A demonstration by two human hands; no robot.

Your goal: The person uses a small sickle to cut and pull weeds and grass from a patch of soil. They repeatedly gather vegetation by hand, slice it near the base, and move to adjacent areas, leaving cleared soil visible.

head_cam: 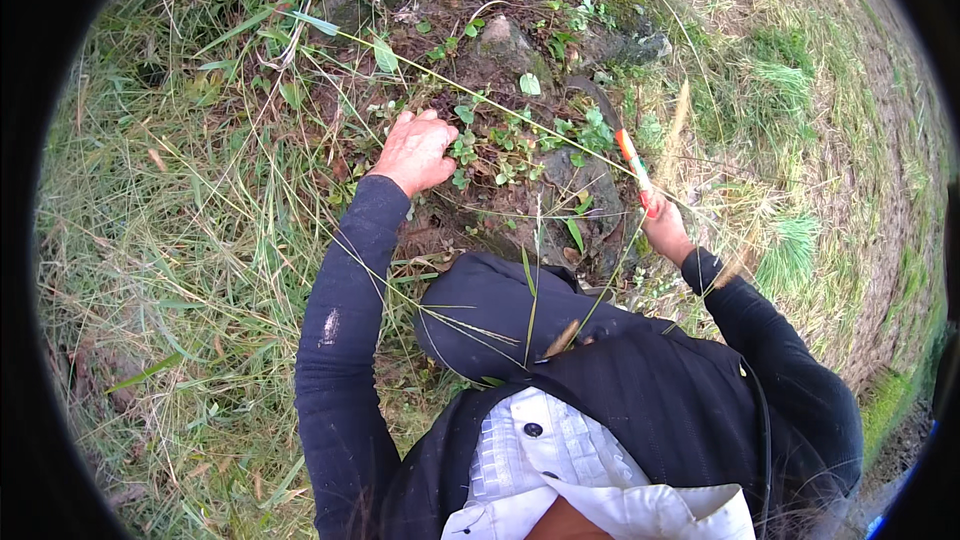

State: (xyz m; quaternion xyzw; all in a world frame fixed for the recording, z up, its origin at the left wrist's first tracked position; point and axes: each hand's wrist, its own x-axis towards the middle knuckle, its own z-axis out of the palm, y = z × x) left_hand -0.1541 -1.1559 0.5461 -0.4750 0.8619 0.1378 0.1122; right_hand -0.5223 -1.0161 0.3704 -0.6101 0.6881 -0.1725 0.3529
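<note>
My right hand [666, 229] is closed around the orange and white handle of a sickle [634, 165]. The dark curved blade points away from me, its tip close to a mossy rock. To the left, my left hand [416, 150] is held low over the bank with its back towards me and its fingers curled. The fingertips are hidden, so I cannot tell whether they grip any stems. Small leafy weeds [499, 157] grow just right of this hand. One long grass stalk [465, 90] crosses the view from upper left towards my right hand.
Rocks [502, 41] and a larger stone [581, 195] stick out of the soil between my hands. Tangled grass [187, 240] covers the slope on the left. Flattened grass [787, 90] lies on the right, and tan seed heads [675, 124] stand near the sickle.
</note>
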